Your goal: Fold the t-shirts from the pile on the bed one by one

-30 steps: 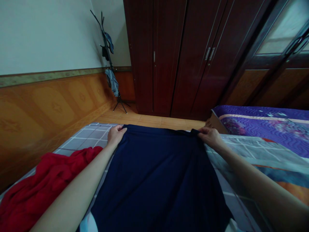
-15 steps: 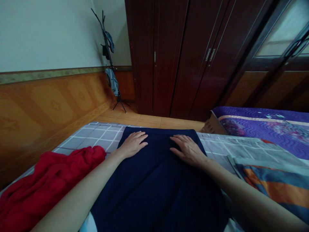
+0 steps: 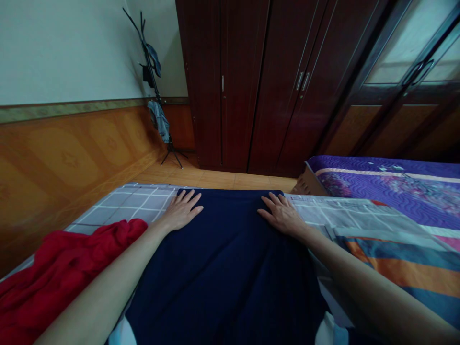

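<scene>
A dark navy garment lies spread on the bed, its straight far hem near the bed's far edge. White and light-blue parts show at its near left and near right; the rest runs out of the picture, so its exact kind is hard to tell. On its far left corner my left hand rests flat, fingers spread. My right hand lies the same way at the far right corner, palm down. Neither hand grips the cloth. Faint creases run across the middle.
Left of the garment is a crumpled red cloth. A folded orange-and-blue striped cloth lies to the right on the checked bedsheet. Beyond stand a purple-covered bed, a dark wardrobe and a coat stand.
My hands have slid apart over the navy garment, the left one outward to the left, the right one slightly outward and forward. The whole view has shifted a little.
</scene>
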A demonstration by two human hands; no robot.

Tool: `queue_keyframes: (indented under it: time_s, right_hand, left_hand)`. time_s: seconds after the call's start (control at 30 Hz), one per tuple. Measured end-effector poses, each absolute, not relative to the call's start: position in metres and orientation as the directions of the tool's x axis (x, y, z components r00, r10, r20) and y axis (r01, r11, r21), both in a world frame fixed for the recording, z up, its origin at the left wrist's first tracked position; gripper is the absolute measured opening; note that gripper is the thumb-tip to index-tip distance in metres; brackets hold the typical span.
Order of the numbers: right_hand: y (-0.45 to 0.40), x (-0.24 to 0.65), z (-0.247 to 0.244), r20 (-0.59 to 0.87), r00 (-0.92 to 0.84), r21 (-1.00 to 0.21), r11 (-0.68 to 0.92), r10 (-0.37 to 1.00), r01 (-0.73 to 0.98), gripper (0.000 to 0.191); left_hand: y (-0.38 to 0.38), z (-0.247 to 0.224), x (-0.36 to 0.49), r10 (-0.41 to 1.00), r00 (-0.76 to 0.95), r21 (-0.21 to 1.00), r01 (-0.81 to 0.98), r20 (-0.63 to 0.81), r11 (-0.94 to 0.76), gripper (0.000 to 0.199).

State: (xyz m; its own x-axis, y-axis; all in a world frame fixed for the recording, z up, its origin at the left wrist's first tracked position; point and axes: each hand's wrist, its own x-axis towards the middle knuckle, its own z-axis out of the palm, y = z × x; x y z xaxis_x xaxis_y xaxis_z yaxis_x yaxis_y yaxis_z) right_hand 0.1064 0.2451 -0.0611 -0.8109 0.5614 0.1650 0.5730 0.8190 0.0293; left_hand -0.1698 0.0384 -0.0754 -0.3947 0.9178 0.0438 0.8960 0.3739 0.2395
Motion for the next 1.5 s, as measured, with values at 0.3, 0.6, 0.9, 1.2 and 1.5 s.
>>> queue_keyframes:
  time_s: [0.3,0.6,0.9,1.2,1.5]
  right_hand:
    - [0.239,0.102,-0.07,0.152,-0.861,-0.002,0.871,0.485,0.491,0.066]
    - [0.239,0.098,-0.063,0.086,-0.797,0.004,0.799,0.598,0.601,0.066]
    - [0.168,0.206,-0.013,-0.072,-0.869,-0.044,0.869,0.489,0.493,0.049]
    - [0.072,0.289,-0.005,-0.005,-0.761,-0.069,0.759,0.649,0.648,0.017]
    - [0.087,0.306,-0.004,0.065,-0.588,0.076,0.584,0.806,0.809,0.019]
  left_hand:
    - [0.044,-0.077,-0.152,0.954,-0.3,0.157,0.941,-0.016,0.299,0.066]
    - [0.047,-0.076,-0.154,0.932,-0.362,0.061,0.93,-0.027,0.363,0.068]
    - [0.006,-0.022,-0.076,0.962,-0.273,0.05,0.961,-0.021,0.274,0.065]
    - [-0.15,-0.007,0.05,0.959,0.281,0.35,0.903,-0.046,-0.248,0.063]
    - [-0.154,-0.017,0.061,0.892,0.439,0.33,0.831,0.106,-0.447,0.053]
